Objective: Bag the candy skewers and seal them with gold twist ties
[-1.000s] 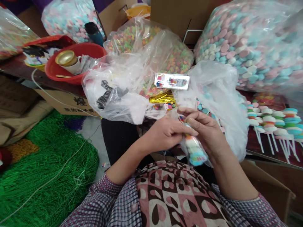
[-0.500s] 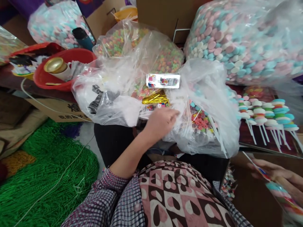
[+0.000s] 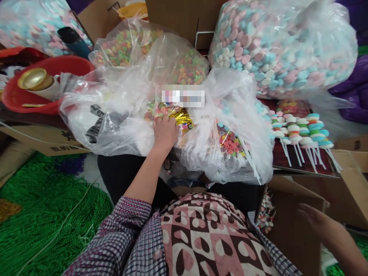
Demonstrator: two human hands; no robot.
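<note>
well, the left hand is down at the near edge of the counter, back upward, right beside the gold strips. its fingers lie fairly close together, but the tips are hard to see, so i cannot tell whether they pinch anything. the gold strips lie just in front of a flat packet, its print too blurred to read, with a crumpled clear bag to their right. red ring-shaped sweets show through that bag's plastic.

over at the person's right side, the right hand hangs over the cardboard box, a bit of a blur, its fingers stretched out loosely. a heap of small colourful pieces shows at the box's left side. on the counter above, stacked sweets on white sticks lie side by side, stick ends toward the person. behind them bulges a big bag of pink, blue and white sweets. away to the left, green cord spreads across the floor.
</note>
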